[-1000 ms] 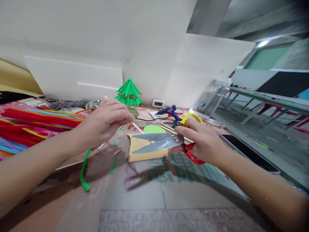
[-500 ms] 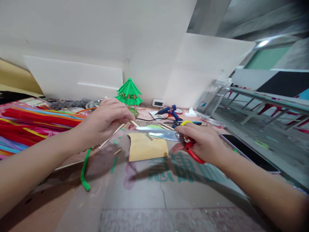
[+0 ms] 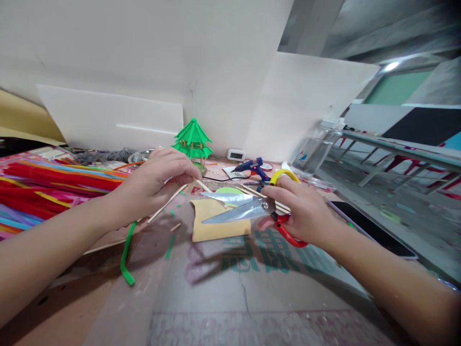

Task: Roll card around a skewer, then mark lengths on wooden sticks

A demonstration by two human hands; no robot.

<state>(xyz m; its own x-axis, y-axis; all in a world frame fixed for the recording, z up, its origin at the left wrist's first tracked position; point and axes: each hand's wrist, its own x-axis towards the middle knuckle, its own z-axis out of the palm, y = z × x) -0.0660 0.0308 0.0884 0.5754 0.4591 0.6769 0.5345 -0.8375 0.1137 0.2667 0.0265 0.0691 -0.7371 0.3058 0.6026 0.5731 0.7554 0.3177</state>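
My left hand (image 3: 158, 178) pinches a thin wooden stick (image 3: 203, 186) between thumb and fingers, its free end pointing right. My right hand (image 3: 306, 209) grips scissors (image 3: 245, 210) by their yellow and red handles. The blades are spread apart, and the upper blade's tip lies close by the stick's end; whether they touch I cannot tell. Under the blades is a curled piece of tan paper (image 3: 219, 232). A short stick piece (image 3: 175, 227) and a bent green pipe cleaner (image 3: 126, 257) lie on the table, nearer to my left arm.
Behind my hands stands a small green-roofed model (image 3: 193, 137). A blue glue gun (image 3: 252, 166), a white timer (image 3: 236, 154) and a clear water container (image 3: 311, 149) are farther back. Colourful pipe cleaners (image 3: 54, 185) pile up at left; a phone (image 3: 370, 228) lies at right.
The scissors have gone from closed blades to spread blades, as the yellow handle rose in my right hand. My left hand stays nearly in place with the stick.
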